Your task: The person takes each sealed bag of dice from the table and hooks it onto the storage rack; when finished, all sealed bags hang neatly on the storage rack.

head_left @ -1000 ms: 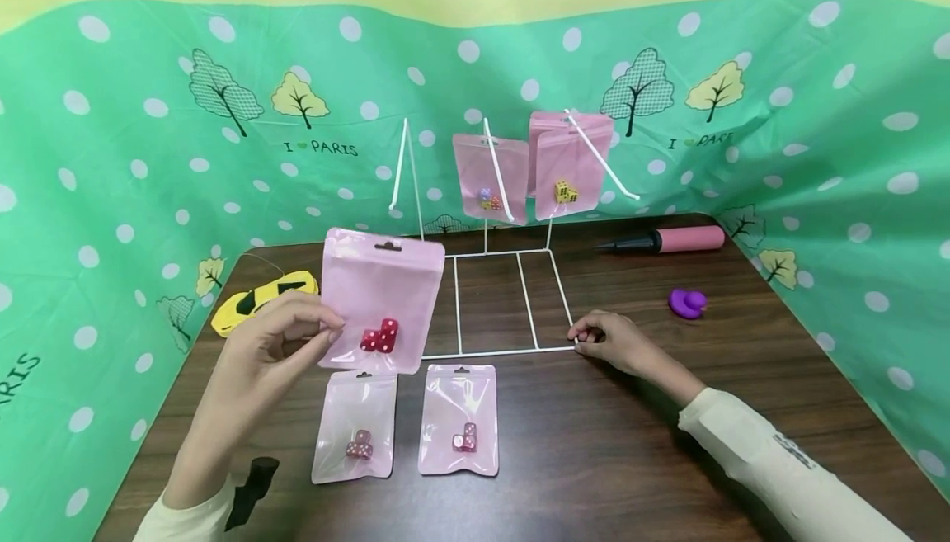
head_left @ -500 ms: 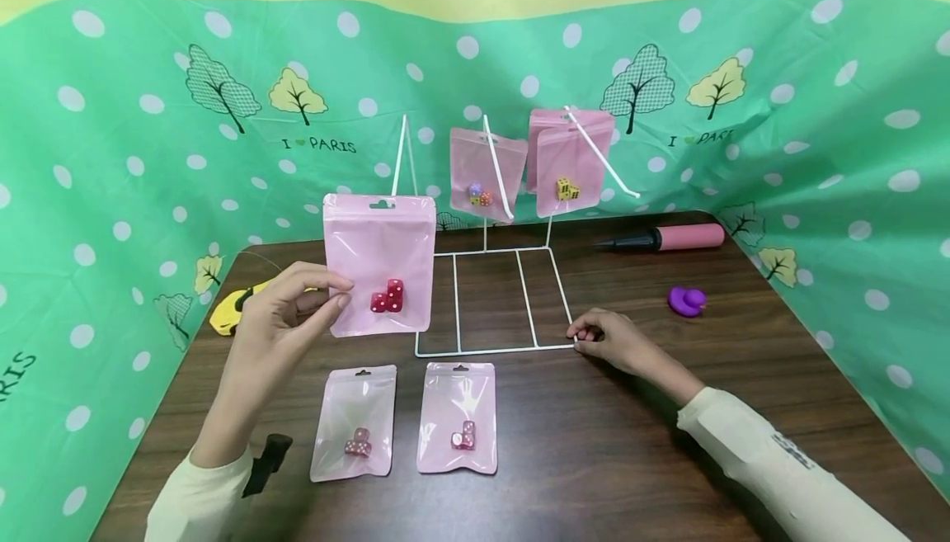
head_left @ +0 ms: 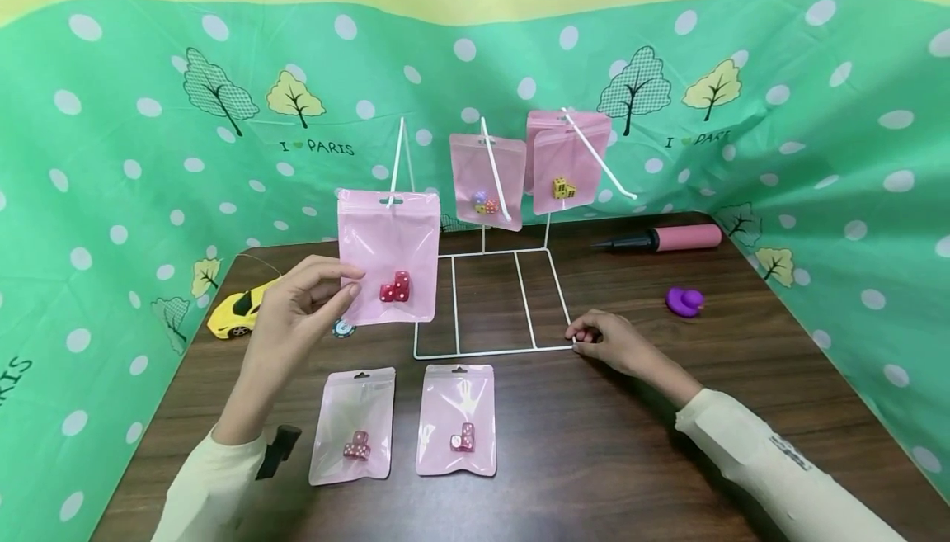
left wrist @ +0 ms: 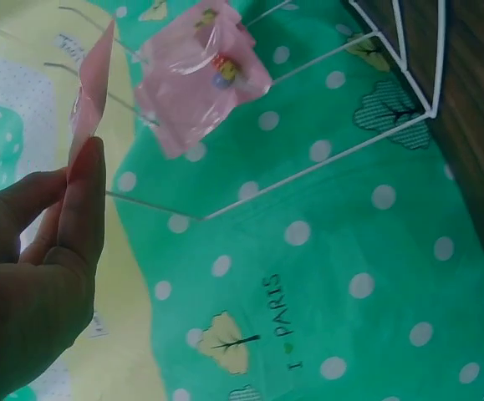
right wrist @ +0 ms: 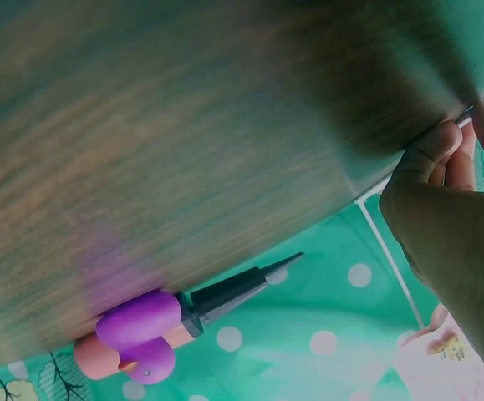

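Note:
My left hand pinches the left edge of a pink zip bag between thumb and fingers. Red dice show through its front. The bag is upright at the left prong of a white wire rack. The prong's tip meets the bag's hanging hole; whether it passes through, I cannot tell. In the left wrist view the bag appears nearly edge-on. At the rack's front right corner, my right hand pinches the base wire. Pink bags hang on the middle prong and right prong.
Two pink bags, a left one and a right one, lie before the rack, each with red dice. A yellow toy car and a chip are at left. A purple duck and a pink pump are at right.
My left hand has raised the pink zip bag and carried it away from me, slightly right, bringing its hole to the left prong's tip. The right hand stays on the rack corner.

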`<state>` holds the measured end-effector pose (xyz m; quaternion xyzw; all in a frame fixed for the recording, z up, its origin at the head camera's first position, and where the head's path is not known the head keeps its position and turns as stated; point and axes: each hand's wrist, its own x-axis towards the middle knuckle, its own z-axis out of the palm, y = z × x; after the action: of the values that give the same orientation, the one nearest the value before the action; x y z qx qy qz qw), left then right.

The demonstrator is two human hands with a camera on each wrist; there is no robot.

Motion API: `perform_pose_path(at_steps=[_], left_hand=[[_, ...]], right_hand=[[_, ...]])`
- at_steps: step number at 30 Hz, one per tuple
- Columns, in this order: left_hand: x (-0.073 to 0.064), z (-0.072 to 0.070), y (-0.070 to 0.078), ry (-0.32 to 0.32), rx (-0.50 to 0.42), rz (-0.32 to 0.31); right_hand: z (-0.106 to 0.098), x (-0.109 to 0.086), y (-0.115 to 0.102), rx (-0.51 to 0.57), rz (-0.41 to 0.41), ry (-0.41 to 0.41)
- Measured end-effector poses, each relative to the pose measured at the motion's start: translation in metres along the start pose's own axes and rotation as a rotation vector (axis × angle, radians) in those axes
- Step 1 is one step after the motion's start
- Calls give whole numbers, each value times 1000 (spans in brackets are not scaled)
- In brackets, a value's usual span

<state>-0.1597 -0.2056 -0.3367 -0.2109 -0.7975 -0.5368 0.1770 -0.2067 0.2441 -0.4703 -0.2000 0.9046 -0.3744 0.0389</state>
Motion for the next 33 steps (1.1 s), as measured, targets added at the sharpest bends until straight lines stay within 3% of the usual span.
perform_pose_path(at_steps=[7,17,23,29,33], left_hand=[[20,13,-25,69,33,17],[61,26,-46,109,53,-50],[86,30,-62,120,84,-58],[106,33,-73,127,72,-108],[117,37,-78,126,83,-94]], right_hand=[[3,0,0,-6,18,-4],[3,0,-1,-10,25,7],[3,-1,-1,-14,19,6],[3,-3,-2,-6,13,13],[1,-4,-2,-3,1,26]])
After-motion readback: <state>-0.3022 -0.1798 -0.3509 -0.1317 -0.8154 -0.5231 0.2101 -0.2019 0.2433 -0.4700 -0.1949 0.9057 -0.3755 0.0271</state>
